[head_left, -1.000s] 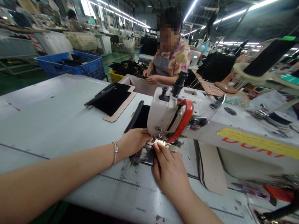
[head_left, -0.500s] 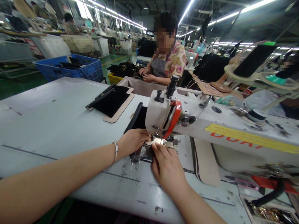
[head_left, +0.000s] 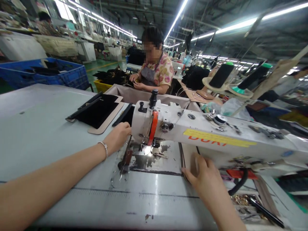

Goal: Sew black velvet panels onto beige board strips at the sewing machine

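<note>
Head view. Landmark: the machine (head_left: 176,122), white, on the desk (head_left: 103,211).

Panels (head_left: 189,152): beige, a thin stack, under the machine's arm and right of its head. Long axis runs out from beneath the arm toward the person. The right hand (head_left: 204,171) is the nearer, at the stack's close end: thumb at the left edge, bent fingers over the top, a gap between. Whether it grips a panel: cannot tell.

Black piece (head_left: 122,118): left of the machine's head and partly hidden by it; dark bar slanting away to the far right. The left hand (head_left: 119,138) is just short of it, beside the head. Fingers curled, tips hidden; grasp cannot be told.

Plate (head_left: 166,165): metal, below the machine's head, between the hands.

Folder (head_left: 99,110): black and beige, beyond and left of the machine.

Co-worker (head_left: 161,69): seated behind the machine.

Changes against half a second ago: hands, together at the machine's head then, stand apart, the right one now at the panels; plate more exposed; view swung rightward.
</note>
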Demonstrator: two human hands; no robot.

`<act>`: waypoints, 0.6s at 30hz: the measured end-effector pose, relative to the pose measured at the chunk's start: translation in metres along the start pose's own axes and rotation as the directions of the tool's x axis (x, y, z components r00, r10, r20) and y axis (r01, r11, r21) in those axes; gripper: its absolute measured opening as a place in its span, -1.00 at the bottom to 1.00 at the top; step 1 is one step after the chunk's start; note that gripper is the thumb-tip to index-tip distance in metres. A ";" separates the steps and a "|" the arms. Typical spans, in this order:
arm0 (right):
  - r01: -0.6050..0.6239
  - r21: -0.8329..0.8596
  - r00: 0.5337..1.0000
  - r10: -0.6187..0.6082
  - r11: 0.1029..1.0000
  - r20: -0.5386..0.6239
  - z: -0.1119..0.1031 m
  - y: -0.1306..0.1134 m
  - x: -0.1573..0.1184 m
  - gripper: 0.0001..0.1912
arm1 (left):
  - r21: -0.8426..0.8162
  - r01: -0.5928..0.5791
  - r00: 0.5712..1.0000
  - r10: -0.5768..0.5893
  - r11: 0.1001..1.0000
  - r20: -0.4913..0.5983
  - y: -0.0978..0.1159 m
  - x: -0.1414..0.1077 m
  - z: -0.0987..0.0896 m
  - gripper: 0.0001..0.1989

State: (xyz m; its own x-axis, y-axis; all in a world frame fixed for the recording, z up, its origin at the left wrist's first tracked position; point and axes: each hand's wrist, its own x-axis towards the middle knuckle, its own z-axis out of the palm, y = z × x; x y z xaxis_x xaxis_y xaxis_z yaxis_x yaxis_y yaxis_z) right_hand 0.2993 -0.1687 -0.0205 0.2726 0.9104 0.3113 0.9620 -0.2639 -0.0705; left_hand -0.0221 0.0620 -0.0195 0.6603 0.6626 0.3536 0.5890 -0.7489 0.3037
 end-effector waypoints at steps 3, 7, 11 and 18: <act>-0.046 -0.012 0.999 0.046 0.999 0.020 0.006 -0.001 -0.005 -0.37 | 0.003 0.016 0.999 -0.016 1.000 0.043 0.002 -0.011 -0.009 -0.73; -0.138 0.039 0.990 0.137 0.990 0.030 0.000 -0.009 -0.008 -0.41 | -0.032 0.071 0.986 -0.065 0.997 0.152 0.023 -0.044 -0.025 -0.61; -0.206 0.109 0.978 0.199 0.973 0.066 -0.007 -0.010 -0.011 -0.42 | -0.086 0.084 0.981 -0.067 0.993 0.184 0.041 -0.066 -0.027 -0.58; -0.236 0.250 0.972 0.231 0.939 0.049 -0.004 -0.006 -0.012 -0.48 | -0.109 0.034 0.989 -0.017 0.993 0.150 0.042 -0.070 -0.011 -0.61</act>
State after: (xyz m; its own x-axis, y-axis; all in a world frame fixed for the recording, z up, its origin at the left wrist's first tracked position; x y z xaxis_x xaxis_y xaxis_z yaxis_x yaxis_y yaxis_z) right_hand 0.2906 -0.1790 -0.0204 0.4880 0.8392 0.2401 0.8436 -0.3829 -0.3764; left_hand -0.0485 -0.0157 -0.0212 0.7122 0.6692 0.2118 0.5566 -0.7223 0.4104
